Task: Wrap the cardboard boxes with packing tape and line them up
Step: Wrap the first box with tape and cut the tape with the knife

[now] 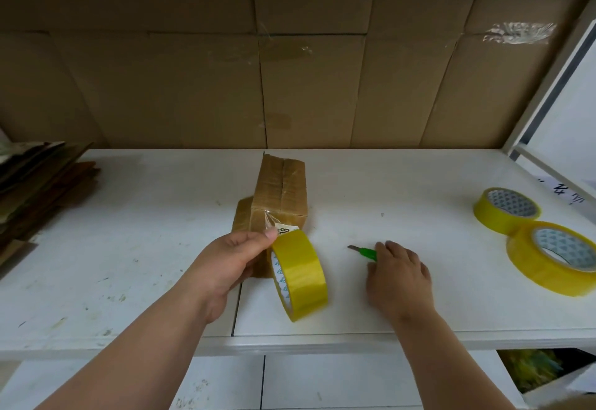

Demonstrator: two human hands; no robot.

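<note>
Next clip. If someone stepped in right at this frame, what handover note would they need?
Left hand: holds the tape roll, its strip running to the cardboard box.
Right hand: on the green cutter, grip not clear.
Two spare rolls lie at right; flat cardboard is stacked at left.
Done: box looks largely taped.
Left: cut the strip, press it down, line the box up.

a scuffed white shelf board (129, 264) carries a stack of flattened brown cardboard sheets (38, 190) at its left edge; a creased brown cardboard backing wall (193, 87) stands behind.
</note>
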